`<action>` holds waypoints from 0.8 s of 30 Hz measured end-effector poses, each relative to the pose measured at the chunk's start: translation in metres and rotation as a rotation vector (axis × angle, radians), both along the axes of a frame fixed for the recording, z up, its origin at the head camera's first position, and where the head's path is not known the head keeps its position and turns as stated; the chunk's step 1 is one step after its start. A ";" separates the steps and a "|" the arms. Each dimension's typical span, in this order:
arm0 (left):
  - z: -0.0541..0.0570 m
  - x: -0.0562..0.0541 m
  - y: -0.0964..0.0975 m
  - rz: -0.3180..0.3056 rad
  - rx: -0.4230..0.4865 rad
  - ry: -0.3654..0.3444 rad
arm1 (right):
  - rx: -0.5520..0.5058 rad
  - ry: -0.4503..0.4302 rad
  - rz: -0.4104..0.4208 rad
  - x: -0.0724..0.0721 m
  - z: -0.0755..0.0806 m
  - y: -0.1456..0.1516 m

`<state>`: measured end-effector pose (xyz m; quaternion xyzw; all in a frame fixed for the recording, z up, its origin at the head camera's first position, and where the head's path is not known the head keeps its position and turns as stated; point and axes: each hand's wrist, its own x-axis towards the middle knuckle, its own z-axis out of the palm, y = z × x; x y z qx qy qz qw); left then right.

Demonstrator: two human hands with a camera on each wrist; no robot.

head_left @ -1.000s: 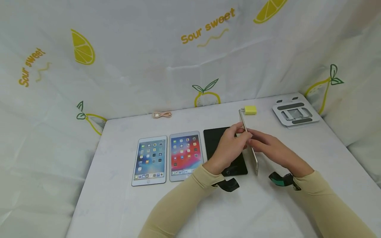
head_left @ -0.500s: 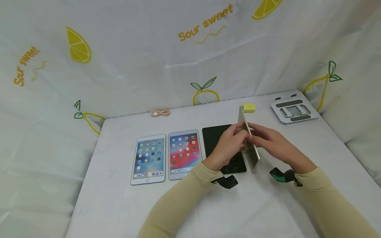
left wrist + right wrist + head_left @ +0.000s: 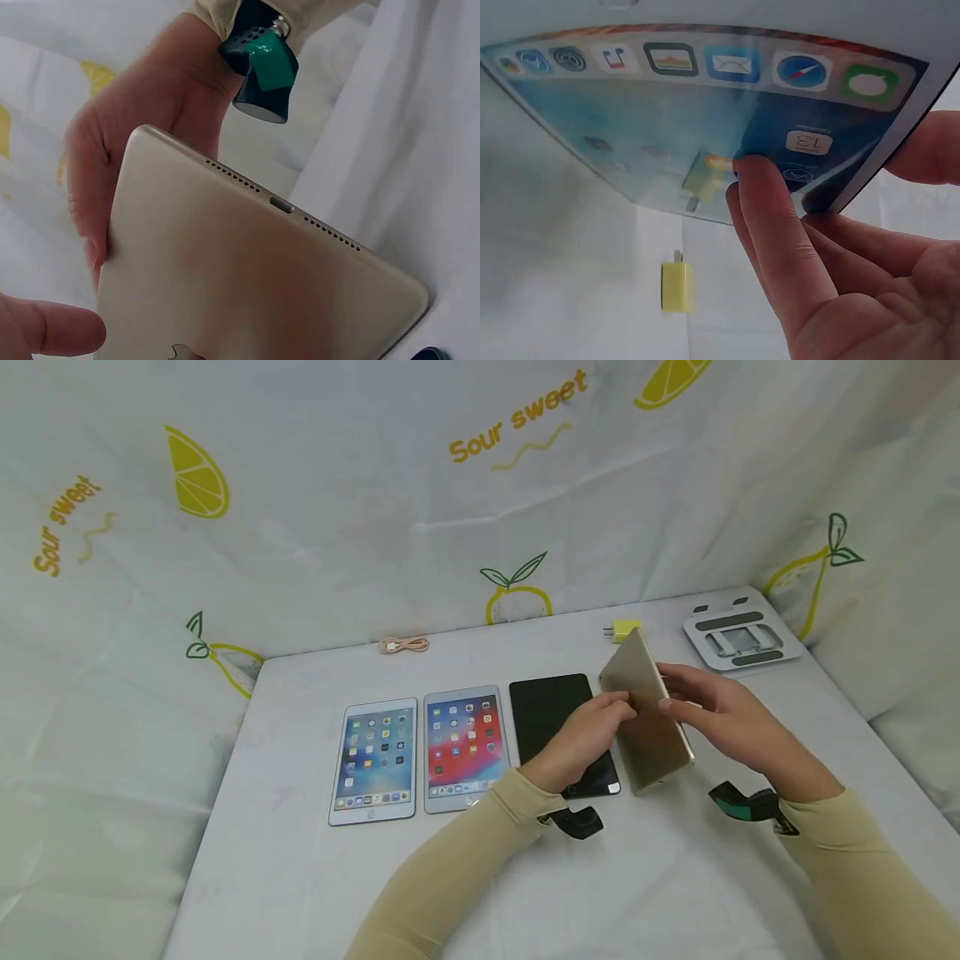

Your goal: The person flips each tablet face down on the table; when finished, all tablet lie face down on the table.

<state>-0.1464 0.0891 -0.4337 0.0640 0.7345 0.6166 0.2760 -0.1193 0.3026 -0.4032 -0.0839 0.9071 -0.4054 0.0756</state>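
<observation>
A gold-backed tablet (image 3: 651, 718) stands on its long edge, leaning, with its back turned toward my left side. My right hand (image 3: 723, 714) pinches its upper edge, thumb at the edge and fingers on the screen side. In the right wrist view those fingers (image 3: 780, 240) overlap the lit screen (image 3: 630, 120) with its app icons. My left hand (image 3: 592, 727) is at the gold back, fingertips close against it. The left thumb (image 3: 60, 328) extends straight near the tablet's edge in the left wrist view; the other left fingers are hidden there.
Left of the gold tablet lie a black tablet (image 3: 547, 714), a white tablet with a red-blue screen (image 3: 467, 747) and another white tablet (image 3: 375, 764). Behind them are a coiled cable (image 3: 405, 645), a yellow charger (image 3: 626, 631) and a folded stand (image 3: 741, 639).
The gold tablet has turned from edge-on to leaning right, so its back now shows broadly. My right hand has moved right with it; the left hand's fingers have loosened from around it.
</observation>
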 end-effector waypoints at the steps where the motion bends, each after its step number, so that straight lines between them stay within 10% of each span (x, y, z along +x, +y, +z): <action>1: -0.001 0.000 0.000 -0.012 -0.011 0.001 | 0.011 0.001 -0.002 0.000 -0.001 0.003; 24: -0.008 -0.003 -0.002 -0.061 -0.044 -0.033 | 0.226 -0.108 -0.219 -0.003 -0.032 0.043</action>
